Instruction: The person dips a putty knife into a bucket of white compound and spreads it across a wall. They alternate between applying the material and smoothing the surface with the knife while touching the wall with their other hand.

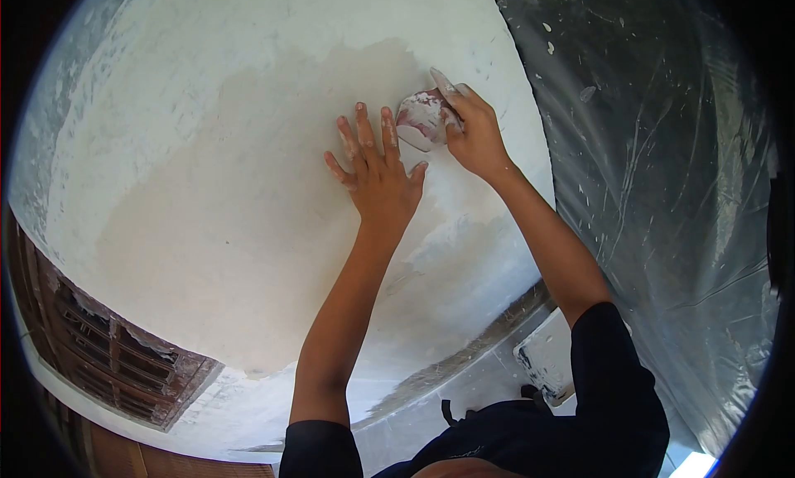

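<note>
My left hand lies with its fingers spread against a pale plastered wall, white smears on its fingertips. To its right, my right hand grips a dark-red, plaster-smeared pad and holds it at the wall surface. What kind of pad it is does not show clearly. Its near face is coated white, and my fingers cover its right end. A damp-looking beige patch surrounds my left hand and stretches down to the left, with whiter wall beyond it.
Dark plastic sheeting with white splashes hangs along the right. A brown slatted wooden frame is set in the wall at lower left. Near my right elbow, a white-smeared tray or container sits low down by the wall's base.
</note>
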`<state>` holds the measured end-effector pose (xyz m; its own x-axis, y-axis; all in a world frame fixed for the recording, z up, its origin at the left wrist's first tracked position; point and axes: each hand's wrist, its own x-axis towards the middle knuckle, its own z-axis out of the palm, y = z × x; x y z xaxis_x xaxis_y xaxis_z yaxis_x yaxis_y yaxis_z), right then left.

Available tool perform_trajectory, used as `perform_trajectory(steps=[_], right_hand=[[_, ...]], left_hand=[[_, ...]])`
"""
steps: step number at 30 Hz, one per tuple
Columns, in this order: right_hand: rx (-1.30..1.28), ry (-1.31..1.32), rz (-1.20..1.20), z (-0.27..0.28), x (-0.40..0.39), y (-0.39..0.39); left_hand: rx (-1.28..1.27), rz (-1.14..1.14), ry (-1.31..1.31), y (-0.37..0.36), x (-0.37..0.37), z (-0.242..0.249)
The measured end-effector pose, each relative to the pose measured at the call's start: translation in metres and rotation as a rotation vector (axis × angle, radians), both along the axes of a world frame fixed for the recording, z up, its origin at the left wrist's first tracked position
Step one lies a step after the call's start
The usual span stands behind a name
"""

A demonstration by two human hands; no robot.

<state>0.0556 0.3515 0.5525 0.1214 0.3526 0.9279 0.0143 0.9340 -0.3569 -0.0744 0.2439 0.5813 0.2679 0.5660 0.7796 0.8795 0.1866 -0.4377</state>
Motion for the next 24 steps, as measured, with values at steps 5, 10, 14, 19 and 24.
perform_trajectory(steps=[5, 10, 14, 19, 24], right_hand=[[-0.271, 0.346, -0.116, 0.021, 0.025, 0.017], [-0.008, 0.027, 0.023, 0.020, 0.008, 0.015], [-0.211, 0.282, -0.021, 0.025, 0.031, 0.017], [-0.063, -0.054, 0.073, -0.006, 0.004, -0.004], [-0.285, 0.333, -0.019, -0.012, 0.009, -0.008]], left_hand=[[-0.002, 0.018, -0.001, -0.003, -0.003, -0.001], [-0.019, 0.026, -0.015, -0.004, -0.001, 0.000], [0.014, 0.034, 0.012, -0.004, -0.003, -0.003], [0.015, 0.019, 0.011, -0.003, -0.003, -0.007], [0.038, -0.032, 0.034, -0.004, -0.003, -0.008]])
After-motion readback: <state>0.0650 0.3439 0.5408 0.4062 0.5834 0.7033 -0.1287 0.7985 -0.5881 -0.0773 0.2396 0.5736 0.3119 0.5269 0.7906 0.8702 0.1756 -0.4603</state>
